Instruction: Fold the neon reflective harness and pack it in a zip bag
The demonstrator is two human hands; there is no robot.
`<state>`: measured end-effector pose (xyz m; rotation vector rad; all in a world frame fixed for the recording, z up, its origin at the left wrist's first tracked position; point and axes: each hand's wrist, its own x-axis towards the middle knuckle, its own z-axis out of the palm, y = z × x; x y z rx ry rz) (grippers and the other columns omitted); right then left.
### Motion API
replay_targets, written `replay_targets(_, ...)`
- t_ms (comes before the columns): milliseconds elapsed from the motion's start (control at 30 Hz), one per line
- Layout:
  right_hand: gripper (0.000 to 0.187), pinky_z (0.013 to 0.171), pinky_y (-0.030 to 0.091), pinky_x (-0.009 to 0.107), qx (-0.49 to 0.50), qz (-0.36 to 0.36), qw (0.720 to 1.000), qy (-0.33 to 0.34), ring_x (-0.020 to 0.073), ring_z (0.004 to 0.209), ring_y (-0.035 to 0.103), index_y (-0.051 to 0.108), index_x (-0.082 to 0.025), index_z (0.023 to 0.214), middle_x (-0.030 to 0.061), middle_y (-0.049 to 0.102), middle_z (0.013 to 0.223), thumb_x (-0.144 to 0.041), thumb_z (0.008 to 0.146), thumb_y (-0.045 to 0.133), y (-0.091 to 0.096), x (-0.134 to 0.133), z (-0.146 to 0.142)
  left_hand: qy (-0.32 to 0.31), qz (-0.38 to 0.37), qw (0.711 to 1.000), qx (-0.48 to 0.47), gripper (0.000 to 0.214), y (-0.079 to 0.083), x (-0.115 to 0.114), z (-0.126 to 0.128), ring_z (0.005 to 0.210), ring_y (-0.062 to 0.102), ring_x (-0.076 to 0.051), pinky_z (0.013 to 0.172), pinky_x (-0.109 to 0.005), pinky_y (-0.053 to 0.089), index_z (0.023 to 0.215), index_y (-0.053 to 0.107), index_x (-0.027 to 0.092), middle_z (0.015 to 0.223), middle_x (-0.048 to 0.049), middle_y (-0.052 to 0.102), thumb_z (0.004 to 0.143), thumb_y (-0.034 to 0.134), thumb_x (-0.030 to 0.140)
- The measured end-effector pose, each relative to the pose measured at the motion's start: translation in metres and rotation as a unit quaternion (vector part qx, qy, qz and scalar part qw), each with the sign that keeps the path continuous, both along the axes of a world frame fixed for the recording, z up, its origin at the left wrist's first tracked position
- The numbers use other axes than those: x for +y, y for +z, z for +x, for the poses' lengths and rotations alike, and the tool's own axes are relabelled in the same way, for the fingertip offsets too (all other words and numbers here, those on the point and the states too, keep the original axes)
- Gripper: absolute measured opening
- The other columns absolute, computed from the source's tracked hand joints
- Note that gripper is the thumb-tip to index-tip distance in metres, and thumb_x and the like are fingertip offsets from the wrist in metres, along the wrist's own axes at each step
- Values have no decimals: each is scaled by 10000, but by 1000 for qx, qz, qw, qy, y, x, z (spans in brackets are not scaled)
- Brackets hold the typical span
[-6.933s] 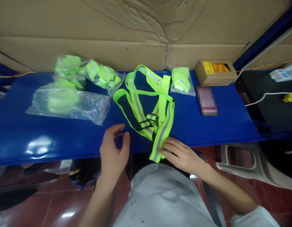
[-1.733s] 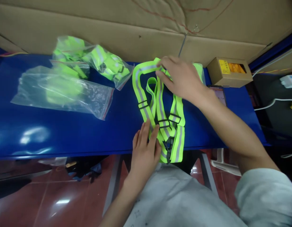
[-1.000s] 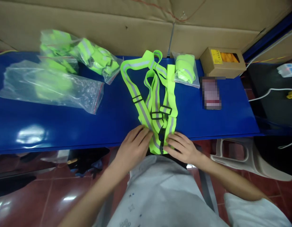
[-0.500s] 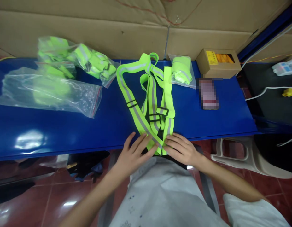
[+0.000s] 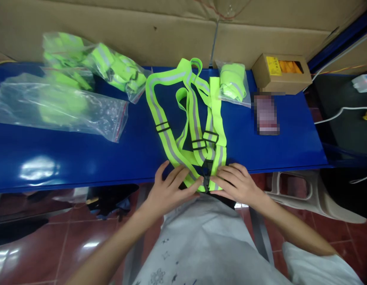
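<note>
A fluorescent yellow-green reflective harness with grey stripes and black slide adjusters lies spread on the blue table. Its lower end reaches the front edge, where a black buckle shows between my hands. My left hand holds the lower left strap, its outer fingers apart and its thumb side close to the buckle. On the other side, my right hand grips the lower right strap, fingers laid across it. The undersides of both hands are hidden.
Clear bags of folded yellow-green straps lie at the back left, near a large zip bag. Another bagged harness sits right of centre. Beyond are a cardboard box, a blurred-out phone-like object and a plastic stool.
The lower straps have spread slightly apart, and more of the black buckle now shows between them. My right hand has shifted a little to the right. The view has also moved slightly.
</note>
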<state>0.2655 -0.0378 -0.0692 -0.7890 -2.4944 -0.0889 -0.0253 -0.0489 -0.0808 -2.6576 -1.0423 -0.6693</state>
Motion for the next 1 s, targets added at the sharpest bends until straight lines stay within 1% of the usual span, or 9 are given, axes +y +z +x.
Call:
replay_targets(100,316,974,587,411,-3,1,1000,11,228,1039,716,750,-152,1166,78,790,1030,-407,979,767,4,1,2,-5,-3,1000,3,417,1,2,2,1171,688,-267,1265,-574,350,1322,639,307,1162,-100,730,950,774,439)
replay_targets(200,294,990,605,408,12,-5,999,30,232,1053,707,753,-128,1150,90,780,1031,-366,978,767,3,1,4,-13,-9,1000,5,414,0,2,2,1177,691,-276,1286,-584,321,1315,645,283,1153,-100,734,937,790,367)
replay_targets(300,277,1048,612,436,22,-26,998,46,251,1138,696,741,-108,1202,106,775,1092,-289,992,741,-3,0,5,-29,-14,999,3,476,-2,1,3,1280,674,-309,1286,-612,310,1375,605,275,1242,-134,729,932,778,263)
replay_targets(467,238,1123,602,454,15,-37,998,56,249,1271,678,745,-112,1234,121,783,1171,-130,1017,647,-8,-2,3,-59,-1,998,-17,468,-5,2,7,1368,654,-333,1237,-616,388,1400,530,250,1335,-173,723,966,693,186)
replay_targets(567,216,1110,619,457,13,-24,998,56,246,1252,697,759,-125,1202,106,798,1152,-126,1014,653,-8,-2,1,-56,3,998,-29,394,-5,3,8,1380,656,-303,1244,-571,411,1349,564,237,1324,-151,749,975,667,162)
replay_targets(733,238,1104,627,447,17,-21,998,56,240,1254,710,762,-121,1217,107,807,1177,-105,999,669,-5,-2,-2,-41,18,998,-42,270,-2,0,11,1293,709,-268,1300,-559,358,1266,689,195,1267,-125,786,996,682,184)
replay_targets(800,262,1117,619,448,19,-28,998,53,245,1271,705,755,-104,1240,119,805,1193,-92,992,672,-4,-3,-3,-44,19,998,-50,266,-1,1,12,1253,723,-264,1273,-535,418,1267,712,174,1247,-128,786,1004,670,168)
replay_targets(900,287,1127,615,453,24,-35,998,53,253,1284,703,750,-99,1262,127,803,1199,-95,982,689,-3,-3,-3,-73,11,995,-74,279,-1,4,14,1211,731,-267,1153,-476,566,1272,716,135,1206,-139,778,1008,630,113)
replay_targets(1000,277,1088,645,449,47,-20,997,54,256,1265,717,747,-114,1258,113,811,1185,-107,988,688,0,-2,-4,-117,-25,985,-122,304,-3,9,14,1283,691,-304,1084,-467,627,1305,688,100,1218,-157,752,1021,582,96)
